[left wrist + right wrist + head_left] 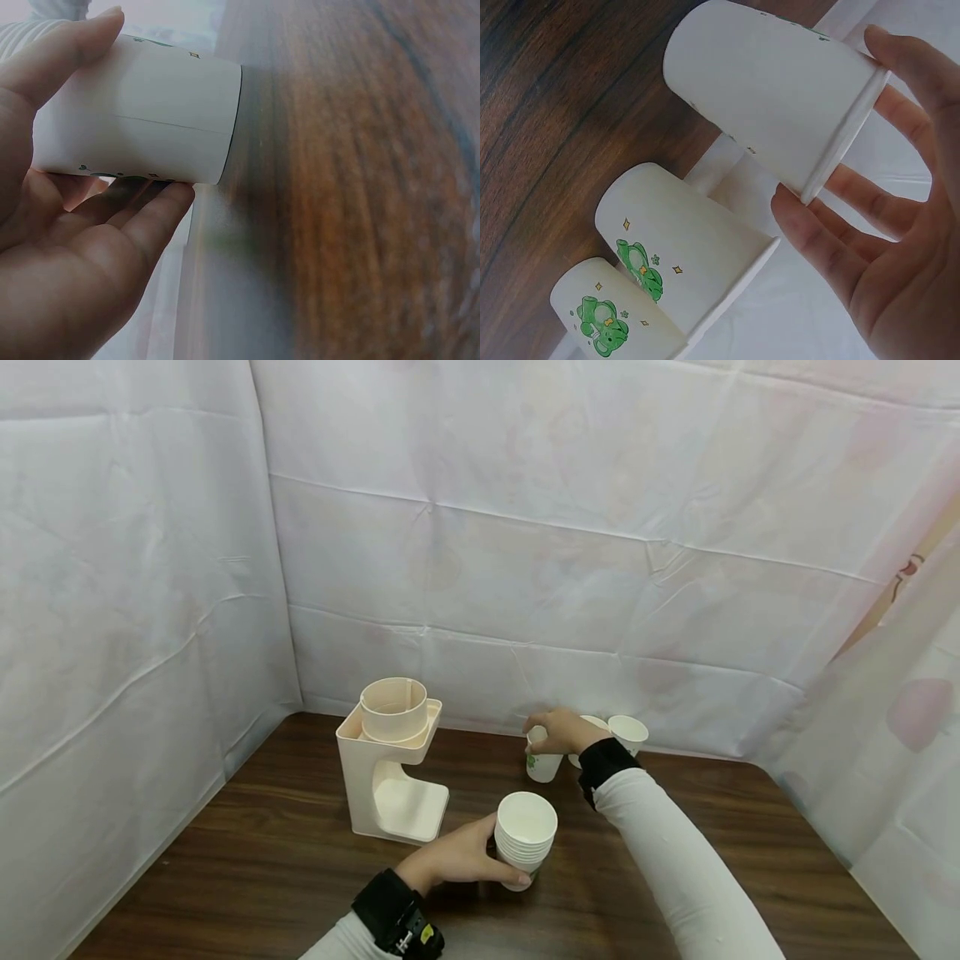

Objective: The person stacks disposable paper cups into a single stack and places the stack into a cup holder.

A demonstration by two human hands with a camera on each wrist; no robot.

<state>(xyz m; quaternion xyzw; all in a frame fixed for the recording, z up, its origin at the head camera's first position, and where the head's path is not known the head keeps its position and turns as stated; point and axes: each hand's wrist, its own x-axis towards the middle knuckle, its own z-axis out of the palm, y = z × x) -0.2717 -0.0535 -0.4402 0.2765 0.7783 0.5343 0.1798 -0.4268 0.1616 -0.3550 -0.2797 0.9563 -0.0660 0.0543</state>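
Right hand (915,259): fingertips spread about the rim of a white paper cup (769,90), gripping it; cup's base points away from fingers. Second cup (697,259), green animal print, near the lowest fingertip, apart from it. Third cup (596,292), same print, farther off. Dark wood table (547,112) beyond fingertips; white sheet (802,292) behind fingers.

Three single cups (684,244), one cup stack (527,828), one stand (362,785).
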